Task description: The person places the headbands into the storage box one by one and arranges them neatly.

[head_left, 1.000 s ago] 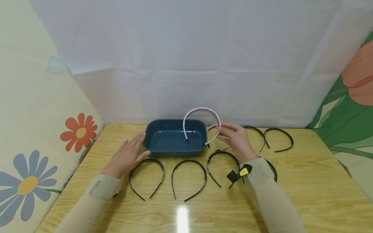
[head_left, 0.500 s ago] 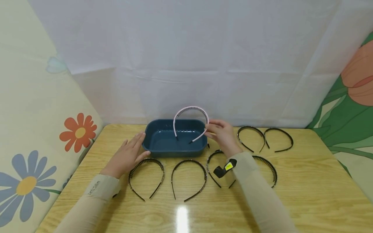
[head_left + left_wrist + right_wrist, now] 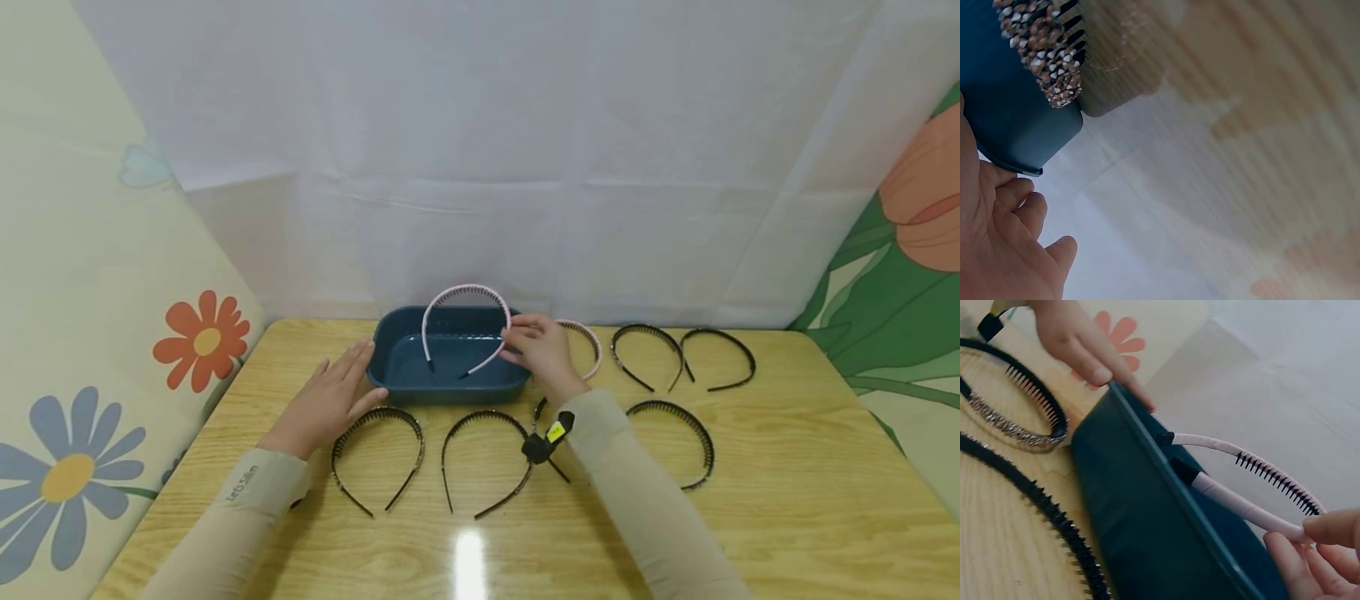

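A pink headband (image 3: 467, 289) with black comb teeth and black tips is pinched by my right hand (image 3: 543, 350) at one side. It hangs over the dark blue basin (image 3: 450, 395), its two tips pointing down into it, as the right wrist view also shows of the headband (image 3: 1229, 494). My left hand (image 3: 326, 400) rests with fairly straight fingers against the basin's left end; in the left wrist view its fingers (image 3: 1025, 203) lie by the basin's rim (image 3: 1022, 170). A second pink headband (image 3: 592, 337) lies on the table, partly hidden behind my right hand.
Dark headbands lie in front of the basin, among them a jewelled headband (image 3: 378, 412) and a thinner headband (image 3: 487, 414). To the right are several more, such as a headband (image 3: 708, 446) and a plain black headband (image 3: 752, 358). A white cloth (image 3: 480, 167) hangs behind the wooden table (image 3: 390, 558).
My right hand has carried the pink headband leftward, from the basin's right end to over its middle. The second pink headband has come into view behind it. My left hand has stayed put.
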The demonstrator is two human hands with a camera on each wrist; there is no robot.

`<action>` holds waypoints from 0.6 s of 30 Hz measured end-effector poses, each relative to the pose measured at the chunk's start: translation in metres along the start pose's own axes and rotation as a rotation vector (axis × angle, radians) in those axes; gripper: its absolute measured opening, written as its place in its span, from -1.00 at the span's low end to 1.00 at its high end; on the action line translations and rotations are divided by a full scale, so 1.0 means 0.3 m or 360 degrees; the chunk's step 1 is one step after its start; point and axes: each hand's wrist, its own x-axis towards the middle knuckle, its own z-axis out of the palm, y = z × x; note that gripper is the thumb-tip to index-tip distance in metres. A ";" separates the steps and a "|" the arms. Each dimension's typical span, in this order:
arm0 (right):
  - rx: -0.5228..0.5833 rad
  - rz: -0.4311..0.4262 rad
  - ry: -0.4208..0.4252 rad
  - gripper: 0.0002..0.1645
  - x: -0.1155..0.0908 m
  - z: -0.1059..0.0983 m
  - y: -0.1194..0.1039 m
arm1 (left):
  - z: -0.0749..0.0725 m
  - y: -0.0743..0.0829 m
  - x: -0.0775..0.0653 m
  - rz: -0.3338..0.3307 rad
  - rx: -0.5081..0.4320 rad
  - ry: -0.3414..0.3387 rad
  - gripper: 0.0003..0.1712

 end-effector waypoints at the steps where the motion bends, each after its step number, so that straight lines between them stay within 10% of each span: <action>1: -0.0011 -0.0003 0.0004 -0.72 0.001 0.006 0.004 | 0.000 0.001 0.000 -0.0001 0.0000 0.0000 -0.04; 18: -0.0404 -0.0056 -0.0074 -0.63 0.015 0.059 0.035 | 0.015 -0.008 0.006 0.0011 0.0019 0.0029 -0.05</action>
